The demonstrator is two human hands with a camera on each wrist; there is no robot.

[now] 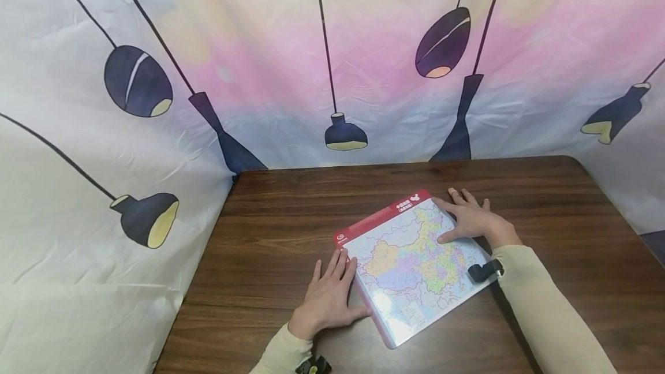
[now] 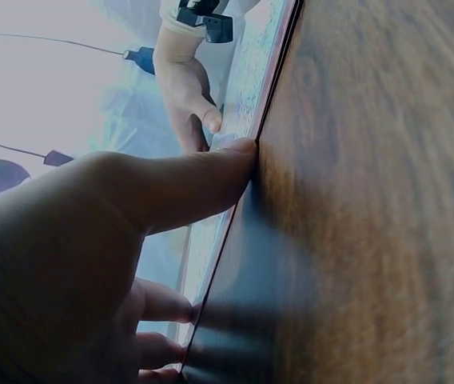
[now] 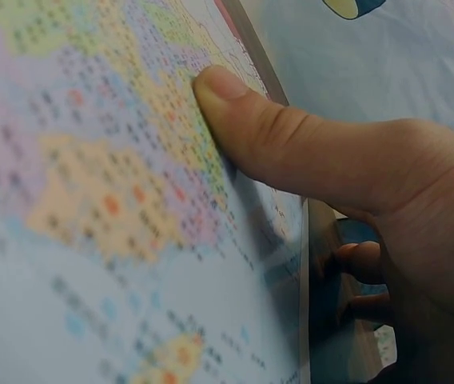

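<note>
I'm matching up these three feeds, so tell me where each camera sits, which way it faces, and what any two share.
Head: worn on the head, looking forward and down at the map board on the wooden table; both hands and sleeves show.
Left wrist: low beside the left hand, whose thumb touches the board's edge.
Right wrist: close over the right hand, thumb on the map.
Shared: the left wrist and head views both show the right hand on the board.

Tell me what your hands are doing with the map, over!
Left hand flat on table, thumb against the map board edge. Right hand on the board's far corner, thumb pressing the map. Nothing in the way.
</note>
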